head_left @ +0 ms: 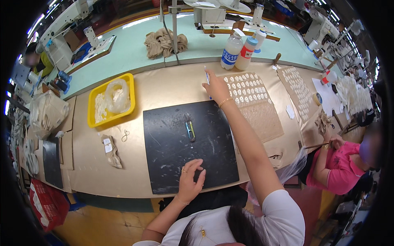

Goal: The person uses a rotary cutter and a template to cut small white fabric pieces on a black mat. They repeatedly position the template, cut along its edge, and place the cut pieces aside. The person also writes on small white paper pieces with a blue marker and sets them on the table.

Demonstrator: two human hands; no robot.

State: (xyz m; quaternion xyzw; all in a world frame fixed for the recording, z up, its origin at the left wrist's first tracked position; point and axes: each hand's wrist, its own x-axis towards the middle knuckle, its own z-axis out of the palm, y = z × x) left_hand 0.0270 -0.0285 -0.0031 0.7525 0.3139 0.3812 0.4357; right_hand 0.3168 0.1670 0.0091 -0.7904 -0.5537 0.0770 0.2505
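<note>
Near the front edge of a black mat [168,139], my left hand [191,180] rests with its fingers loosely curved and apart, holding nothing. A pair of thread snips [190,130] with blue and yellow-green handles lies on the mat, beyond that hand. My right arm is stretched forward, and my right hand [216,86] is closed around a slim pen [207,77] past the mat's far edge. Just right of this hand is a brown sheet [262,123] bearing rows of small cream oval pieces [248,88]. The pen's lower part is mostly hidden by the fingers.
A yellow tray [91,110] with cream pieces and a plastic bag stands left. Bottles [232,51] stand at the far side near brown cloth [160,43]. Another piece-covered sheet [296,90] lies right, near a person in pink [340,168]. A tied brown bundle [111,151] lies left.
</note>
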